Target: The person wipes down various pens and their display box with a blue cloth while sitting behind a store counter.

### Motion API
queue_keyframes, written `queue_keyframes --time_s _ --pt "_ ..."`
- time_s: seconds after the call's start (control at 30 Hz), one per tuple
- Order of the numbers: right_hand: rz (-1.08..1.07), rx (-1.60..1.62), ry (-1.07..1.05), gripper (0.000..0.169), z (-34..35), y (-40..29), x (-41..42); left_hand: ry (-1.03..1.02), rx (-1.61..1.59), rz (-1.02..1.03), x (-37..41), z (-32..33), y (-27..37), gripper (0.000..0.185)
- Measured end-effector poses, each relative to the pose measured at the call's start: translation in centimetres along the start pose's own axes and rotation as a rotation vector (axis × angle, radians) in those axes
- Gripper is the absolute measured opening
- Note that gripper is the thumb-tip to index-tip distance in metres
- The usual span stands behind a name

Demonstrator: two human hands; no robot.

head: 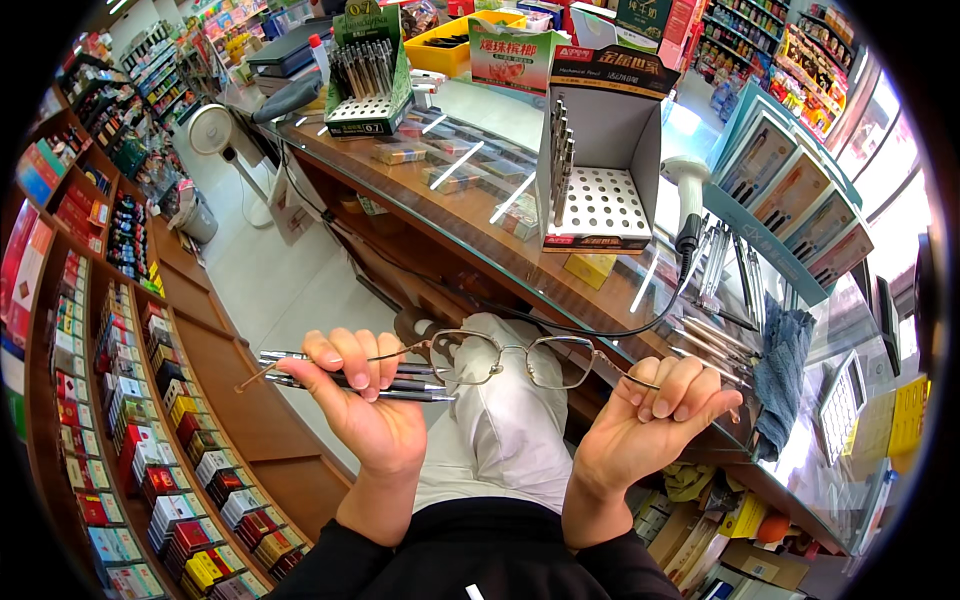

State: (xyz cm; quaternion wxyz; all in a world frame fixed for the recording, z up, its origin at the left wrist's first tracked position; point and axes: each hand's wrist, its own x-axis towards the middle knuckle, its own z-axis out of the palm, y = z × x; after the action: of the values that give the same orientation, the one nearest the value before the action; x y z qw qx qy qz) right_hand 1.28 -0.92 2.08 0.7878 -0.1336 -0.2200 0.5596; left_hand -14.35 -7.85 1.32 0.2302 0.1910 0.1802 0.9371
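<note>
A pair of thin metal-framed eyeglasses [514,346] is held up over my lap, its temples spread. My left hand [367,405] grips one temple and also several dark and silver mechanical pencils [420,387] that stick out on both sides of the fingers. The other temple is in the curled fingers of my right hand [652,420]. Beyond my hands, on the glass counter [405,191], stands a mechanical pencil display box [607,202] with a perforated white tray. A single row of pencils [561,161] fills its left side; the other visible holes hold nothing.
A green pencil display [367,82] stands farther back on the counter. On the right are a barcode scanner [686,187] with a black cable, loose pens [716,262], a blue cloth [784,367] and a calculator [840,409]. Shelves of small boxes [172,480] line my left.
</note>
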Motion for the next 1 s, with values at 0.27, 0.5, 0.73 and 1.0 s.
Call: queue_keyframes --time_s 0.27,0.5,0.73,1.0 --pt "0.009 0.038 -0.018 0.046 0.1 -0.2 0.0 -0.017 -0.019 -0.008 0.0 0.0 0.2 0.038" --pt "-0.294 -0.402 -0.393 0.042 -0.6 0.8 -0.5 -0.210 0.510 0.218 -1.0 -0.7 -0.7 0.042" --pt "-0.007 -0.825 -0.600 0.011 -3.0 0.5 0.2 -0.192 0.589 0.035 -0.4 -1.1 0.4 0.030" --pt "0.180 -0.641 -0.512 0.018 -1.3 -2.3 0.6 -0.210 0.458 -0.290 -1.4 -1.0 1.0 0.013"
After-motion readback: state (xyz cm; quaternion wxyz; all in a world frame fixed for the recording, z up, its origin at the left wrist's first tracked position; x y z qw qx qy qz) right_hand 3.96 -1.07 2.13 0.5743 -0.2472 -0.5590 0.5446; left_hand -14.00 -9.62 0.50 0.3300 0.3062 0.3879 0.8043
